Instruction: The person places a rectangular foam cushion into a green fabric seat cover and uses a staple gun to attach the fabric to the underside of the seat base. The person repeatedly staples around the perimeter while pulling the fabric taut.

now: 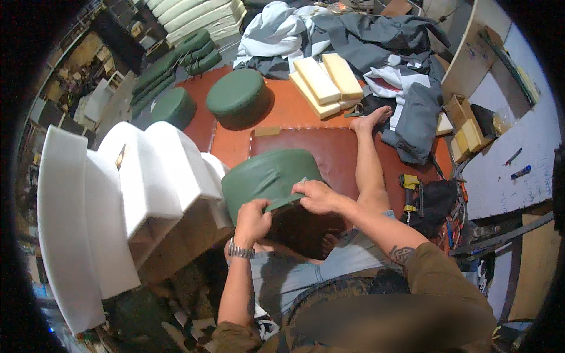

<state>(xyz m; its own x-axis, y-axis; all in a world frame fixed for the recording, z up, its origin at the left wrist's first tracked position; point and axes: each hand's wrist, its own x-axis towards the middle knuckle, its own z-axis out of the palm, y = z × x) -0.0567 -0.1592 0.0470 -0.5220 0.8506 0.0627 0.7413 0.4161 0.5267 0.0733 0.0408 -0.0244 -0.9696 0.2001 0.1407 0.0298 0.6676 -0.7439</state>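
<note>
Green cushion (268, 170) | left hand (253, 221), right hand (319, 196) clamped on its edge | red-brown mat (336, 148) behind (white foam (136, 176) leftward)

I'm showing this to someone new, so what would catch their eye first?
Probably the round green piece near the middle, its lower edge held by the left hand and right hand. Next might come the big white curved pieces standing at the left, then the yellow-and-black tool on the right.

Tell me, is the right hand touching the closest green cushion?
Touching. The head view shows the right hand on the green cushion, its fingers gripping the near edge.
</note>
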